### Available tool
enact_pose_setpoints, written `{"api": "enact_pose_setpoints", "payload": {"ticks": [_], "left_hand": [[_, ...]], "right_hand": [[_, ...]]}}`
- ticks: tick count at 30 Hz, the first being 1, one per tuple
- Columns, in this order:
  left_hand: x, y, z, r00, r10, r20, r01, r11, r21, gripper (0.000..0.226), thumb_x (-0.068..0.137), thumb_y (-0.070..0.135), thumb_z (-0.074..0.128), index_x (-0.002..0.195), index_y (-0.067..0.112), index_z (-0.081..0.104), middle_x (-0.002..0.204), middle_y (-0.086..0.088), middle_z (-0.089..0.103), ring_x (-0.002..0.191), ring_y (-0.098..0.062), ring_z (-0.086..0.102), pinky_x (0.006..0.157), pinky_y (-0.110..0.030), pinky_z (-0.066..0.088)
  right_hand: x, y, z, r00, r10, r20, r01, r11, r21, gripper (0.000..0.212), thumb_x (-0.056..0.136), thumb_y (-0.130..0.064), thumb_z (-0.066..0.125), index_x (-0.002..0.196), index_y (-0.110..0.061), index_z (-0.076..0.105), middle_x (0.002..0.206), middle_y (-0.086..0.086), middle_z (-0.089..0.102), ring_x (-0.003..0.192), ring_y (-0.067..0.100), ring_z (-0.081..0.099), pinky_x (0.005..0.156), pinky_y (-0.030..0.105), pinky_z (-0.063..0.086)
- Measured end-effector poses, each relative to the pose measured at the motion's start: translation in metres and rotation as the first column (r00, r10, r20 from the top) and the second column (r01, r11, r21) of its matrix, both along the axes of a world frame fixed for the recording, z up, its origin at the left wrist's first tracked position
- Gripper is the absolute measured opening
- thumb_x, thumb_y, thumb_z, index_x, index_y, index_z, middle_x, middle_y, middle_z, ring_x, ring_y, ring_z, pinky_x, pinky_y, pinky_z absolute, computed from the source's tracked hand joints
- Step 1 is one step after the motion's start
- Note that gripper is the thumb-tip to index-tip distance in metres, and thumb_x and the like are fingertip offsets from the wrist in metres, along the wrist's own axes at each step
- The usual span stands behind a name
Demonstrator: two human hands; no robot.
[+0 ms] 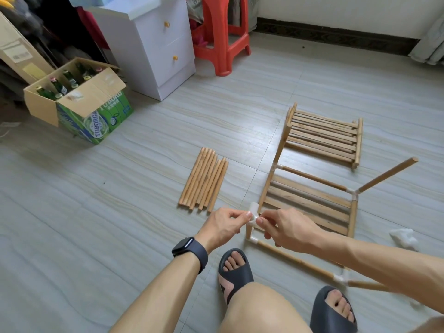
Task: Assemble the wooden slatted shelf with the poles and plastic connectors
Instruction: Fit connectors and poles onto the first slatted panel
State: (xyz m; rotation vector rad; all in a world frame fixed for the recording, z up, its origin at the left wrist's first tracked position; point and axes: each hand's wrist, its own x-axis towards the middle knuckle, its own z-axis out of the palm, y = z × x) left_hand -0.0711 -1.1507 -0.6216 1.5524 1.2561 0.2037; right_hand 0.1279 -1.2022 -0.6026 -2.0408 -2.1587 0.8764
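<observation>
- Head view: left hand (224, 222) and right hand (288, 228) are both pinching the connector (254, 216) with their fingertips, probably seating it on the frame's (310, 203) near-left corner.
- Frame is lying flat by the feet; spare poles (204, 180) are waiting just left, within reach.
- Tiled floor (108, 200); box (79, 104), cabinet (156, 44) and stool (223, 32) are standing behind.

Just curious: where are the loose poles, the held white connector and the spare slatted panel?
loose poles (203, 179), head view, middle of the bundle
white connector (254, 209), head view, its upper tube
spare slatted panel (323, 137), head view, a middle slat
</observation>
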Motion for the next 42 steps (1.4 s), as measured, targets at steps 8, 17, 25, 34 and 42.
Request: {"api": "enact_pose_setpoints", "payload": {"ticks": [8, 17, 25, 34, 42], "left_hand": [[0.013, 0.001, 0.025, 0.986, -0.121, -0.112, 0.121, 0.993, 0.000, 0.040, 0.097, 0.054, 0.054, 0.117, 0.026, 0.073, 0.108, 0.007, 0.072, 0.089, -0.009, 0.069, 0.083, -0.029, 0.055], [0.062, 0.044, 0.052, 0.885, -0.376, -0.276, 0.335, 0.924, -0.185, 0.044, 0.098, 0.024, 0.050, 0.142, 0.020, 0.045, 0.137, -0.006, 0.053, 0.115, -0.019, 0.055, 0.093, -0.035, 0.045], [0.214, 0.089, 0.051, 0.679, -0.559, -0.476, 0.663, 0.746, 0.069, 0.044, 0.104, 0.030, 0.043, 0.145, 0.016, 0.047, 0.148, -0.009, 0.050, 0.133, -0.024, 0.049, 0.111, -0.036, 0.040], [0.315, 0.049, -0.112, 0.460, -0.568, -0.683, 0.745, 0.665, -0.052, 0.064, 0.099, 0.054, 0.040, 0.157, 0.034, 0.023, 0.168, -0.004, 0.007, 0.152, -0.035, 0.012, 0.121, -0.054, 0.020], [0.249, 0.020, -0.204, 0.205, -0.620, -0.757, 0.821, 0.531, -0.212, 0.085, 0.092, 0.076, 0.029, 0.146, 0.050, -0.031, 0.154, 0.005, -0.045, 0.150, -0.041, -0.022, 0.112, -0.075, 0.009]], "right_hand": [[0.014, -0.002, 0.010, 0.998, -0.011, -0.059, 0.007, 0.998, -0.058, 0.043, 0.103, -0.054, 0.039, 0.104, -0.026, 0.072, 0.081, -0.008, 0.073, 0.061, 0.004, 0.067, 0.069, 0.035, 0.060], [0.095, -0.010, 0.065, 0.668, -0.488, -0.561, 0.430, 0.869, -0.245, 0.025, 0.101, -0.034, 0.056, 0.121, -0.023, 0.067, 0.102, -0.003, 0.076, 0.081, 0.012, 0.073, 0.068, 0.023, 0.055], [0.264, -0.097, 0.027, -0.141, -0.658, -0.740, 0.955, 0.106, -0.276, 0.018, 0.102, -0.021, 0.054, 0.097, -0.016, 0.070, 0.092, 0.005, 0.073, 0.064, 0.017, 0.060, 0.059, 0.028, 0.045], [0.325, -0.174, -0.164, 0.338, -0.915, 0.219, 0.915, 0.266, -0.302, 0.032, 0.088, -0.044, 0.062, 0.117, -0.030, 0.058, 0.111, -0.001, 0.070, 0.108, 0.028, 0.066, 0.088, 0.033, 0.050], [0.298, -0.178, -0.211, 0.473, -0.835, 0.281, 0.872, 0.399, -0.283, 0.048, 0.084, -0.048, 0.058, 0.126, -0.027, 0.048, 0.126, 0.001, 0.062, 0.112, 0.028, 0.060, 0.083, 0.036, 0.047]]}}
